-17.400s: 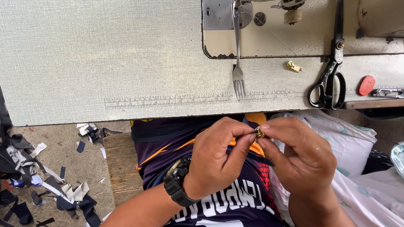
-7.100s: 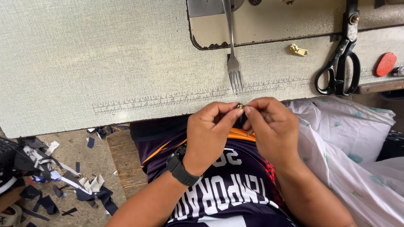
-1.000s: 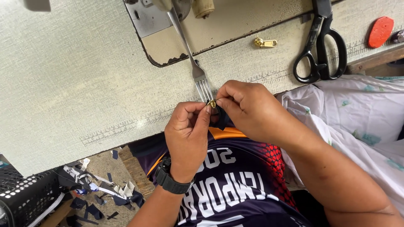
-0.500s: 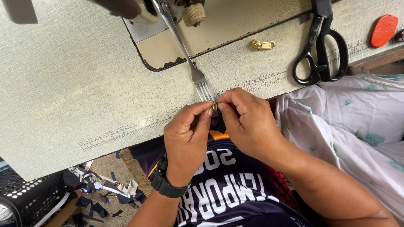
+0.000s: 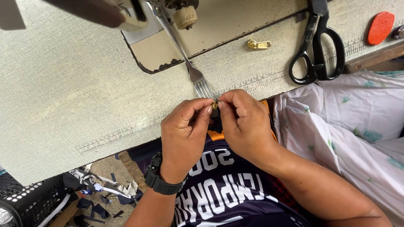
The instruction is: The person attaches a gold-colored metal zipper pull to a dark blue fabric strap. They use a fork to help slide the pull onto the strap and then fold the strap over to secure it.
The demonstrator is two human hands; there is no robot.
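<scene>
Head view: left hand [image 5: 185, 128] and right hand [image 5: 244, 122] are pinching a small brass zipper slider [image 5: 214, 105] together, fingertips narrow and closed on it, right at the tines of the fork [image 5: 200, 82] lying on the sewing table [image 5: 84, 96]. Slider is looking tiny, light, rigid and slippery, best gripped by its flat sides. A second brass slider [image 5: 259, 44] is lying beyond the fork; black scissors [image 5: 317, 50] are sitting right of the fork, well apart.

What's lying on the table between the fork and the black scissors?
In the head view, a small brass zipper slider lies on the table between the fork and the black scissors, touching neither.
</scene>
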